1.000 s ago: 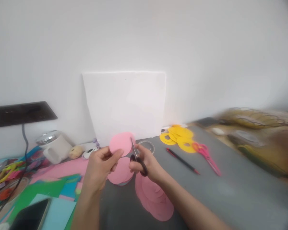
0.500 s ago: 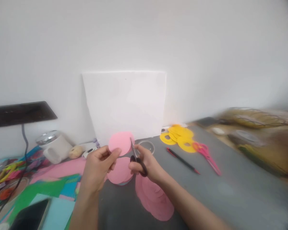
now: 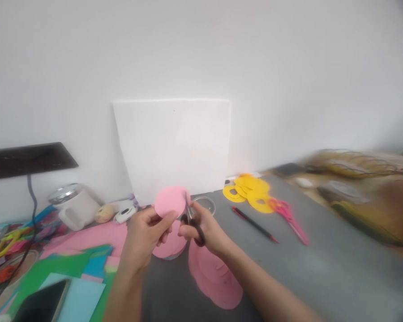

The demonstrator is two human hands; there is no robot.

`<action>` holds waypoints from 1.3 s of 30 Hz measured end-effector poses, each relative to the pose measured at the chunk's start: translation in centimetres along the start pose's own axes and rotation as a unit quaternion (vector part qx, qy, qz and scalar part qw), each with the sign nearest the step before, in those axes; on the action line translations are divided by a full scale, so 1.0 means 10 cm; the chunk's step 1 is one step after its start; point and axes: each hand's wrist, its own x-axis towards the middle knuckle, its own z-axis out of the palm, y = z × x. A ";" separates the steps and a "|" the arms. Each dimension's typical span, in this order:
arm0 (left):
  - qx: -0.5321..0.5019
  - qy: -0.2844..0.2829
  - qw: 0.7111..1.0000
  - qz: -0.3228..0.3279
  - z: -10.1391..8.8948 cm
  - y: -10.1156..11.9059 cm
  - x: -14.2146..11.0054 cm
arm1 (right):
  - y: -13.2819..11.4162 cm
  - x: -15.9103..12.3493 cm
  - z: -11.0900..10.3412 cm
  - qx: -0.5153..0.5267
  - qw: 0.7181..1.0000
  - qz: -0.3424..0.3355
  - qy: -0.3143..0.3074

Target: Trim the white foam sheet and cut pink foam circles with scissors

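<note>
A pink paper circle (image 3: 169,200) is pinched between the thumb and fingers of my left hand (image 3: 151,230), held up over the table. My right hand (image 3: 206,228) grips dark-handled scissors (image 3: 194,223), whose blades meet the circle's right edge. Below the hands lies a stack of pink paper circles (image 3: 170,246), partly hidden by my left hand. Closer to me, a pile of pink spiral-cut paper (image 3: 218,281) rests beside my right forearm. Behind my right hand is a clear round ring-like object (image 3: 206,203).
On the right lie yellow paper rings (image 3: 251,188), a black-and-red pencil (image 3: 255,225) and pink scissors (image 3: 290,221). A white board (image 3: 174,143) leans on the wall. At left are a white mug (image 3: 77,210), coloured paper sheets (image 3: 63,268) and a phone (image 3: 42,304).
My left hand and the pink circle have moved slightly right, closer to the scissors. The scissor blades now sit against the circle's right edge, and the blades look closer together.
</note>
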 end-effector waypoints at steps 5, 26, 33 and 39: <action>0.004 -0.003 1.000 0.005 0.00 0.00 -0.01 | 0.00 -0.01 -0.01 0.010 1.000 -0.001 -0.003; -0.011 0.014 1.000 0.014 -0.04 0.00 -0.01 | -0.03 0.00 0.02 -0.010 1.000 0.008 0.014; -0.002 0.004 1.000 0.019 -0.08 -0.01 -0.01 | -0.03 0.00 0.02 -0.016 1.000 0.005 0.007; -0.006 0.005 1.000 0.021 -0.08 0.00 -0.01 | -0.01 0.00 0.01 -0.018 1.000 0.010 0.008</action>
